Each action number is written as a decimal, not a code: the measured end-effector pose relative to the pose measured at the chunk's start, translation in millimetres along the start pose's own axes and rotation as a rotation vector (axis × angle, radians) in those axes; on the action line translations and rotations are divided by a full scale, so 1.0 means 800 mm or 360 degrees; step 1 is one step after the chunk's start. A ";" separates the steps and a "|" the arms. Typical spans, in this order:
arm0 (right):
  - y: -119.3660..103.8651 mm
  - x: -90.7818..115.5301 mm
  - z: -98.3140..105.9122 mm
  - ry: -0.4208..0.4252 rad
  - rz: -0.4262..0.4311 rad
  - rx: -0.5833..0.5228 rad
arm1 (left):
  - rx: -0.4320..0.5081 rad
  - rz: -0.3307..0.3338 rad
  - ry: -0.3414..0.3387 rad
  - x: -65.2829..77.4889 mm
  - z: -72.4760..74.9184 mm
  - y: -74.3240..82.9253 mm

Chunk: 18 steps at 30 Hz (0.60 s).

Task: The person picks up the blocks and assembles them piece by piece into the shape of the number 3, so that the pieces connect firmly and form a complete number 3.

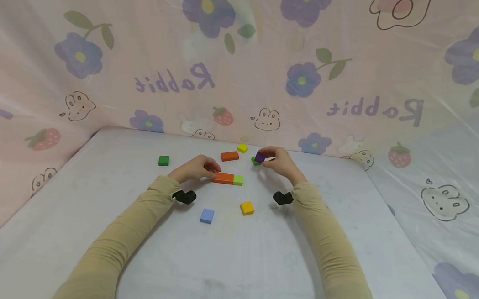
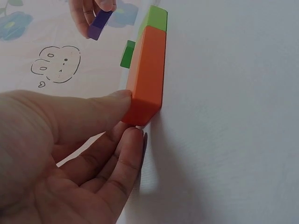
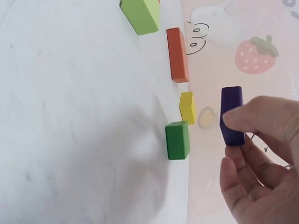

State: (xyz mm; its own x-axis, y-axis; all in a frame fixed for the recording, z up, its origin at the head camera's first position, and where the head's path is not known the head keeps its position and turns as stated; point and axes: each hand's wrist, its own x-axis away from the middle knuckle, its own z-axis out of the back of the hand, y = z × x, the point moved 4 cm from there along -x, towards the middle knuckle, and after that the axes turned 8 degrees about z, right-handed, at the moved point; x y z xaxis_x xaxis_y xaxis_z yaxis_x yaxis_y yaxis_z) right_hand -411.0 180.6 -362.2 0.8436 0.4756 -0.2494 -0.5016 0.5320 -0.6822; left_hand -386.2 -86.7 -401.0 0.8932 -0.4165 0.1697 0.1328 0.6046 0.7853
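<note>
Clock directions are read from the orange block [image 1: 223,178], twelve pointing away from the person. Nearest, two tan sleeves [image 1: 105,251] reach inward over the white table [image 1: 232,268]. At about seven lies a light blue block [image 1: 207,216], and near five an amber block [image 1: 247,208]. Next comes the orange block itself, flat on the table, with a lime block [image 1: 238,180] touching its three o'clock end. The person's left hand [image 1: 197,167], toward ten, pinches the opposite end between thumb and fingertips. Farther out at ten, well apart, sits a dark green block [image 1: 164,160]. At two, the right hand [image 1: 280,163] pinches a purple block [image 1: 260,157] between thumb and fingers, raised off the table; a green block [image 1: 255,161] shows partly behind it. A red-orange block [image 1: 229,156] lies at twelve and a yellow block [image 1: 242,148] at one, just short of the flowered backdrop [image 1: 243,85].
</note>
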 end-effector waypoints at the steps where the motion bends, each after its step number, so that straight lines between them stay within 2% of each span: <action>1: -0.001 -0.001 -0.001 -0.0003 0.0014 -0.0007 | 0.0007 -0.0003 -0.0001 0.000 0.000 -0.001; 8: 0.000 -0.007 -0.014 -0.0065 0.0065 -0.0003 | 0.0000 -0.0011 0.0000 -0.002 0.000 -0.006; 12: -0.001 -0.008 -0.023 -0.0131 0.0040 0.0030 | 0.0003 -0.0019 0.0007 -0.001 0.000 -0.007; 13: -0.001 -0.008 -0.025 -0.0145 0.0029 0.0032 | 0.0012 -0.0021 0.0003 0.004 0.000 -0.001; 18: 0.002 -0.009 -0.035 -0.0195 0.0003 0.0047 | 0.0033 0.0001 0.0004 0.001 0.000 -0.002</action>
State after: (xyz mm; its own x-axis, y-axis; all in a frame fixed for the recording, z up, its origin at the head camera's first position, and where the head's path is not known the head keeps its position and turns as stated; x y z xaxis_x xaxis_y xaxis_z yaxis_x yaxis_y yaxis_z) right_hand -412.2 158.3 -380.8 0.8137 0.5577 -0.1639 -0.5103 0.5505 -0.6607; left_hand -385.6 -87.9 -402.6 0.8943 -0.4145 0.1687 0.1234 0.5908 0.7973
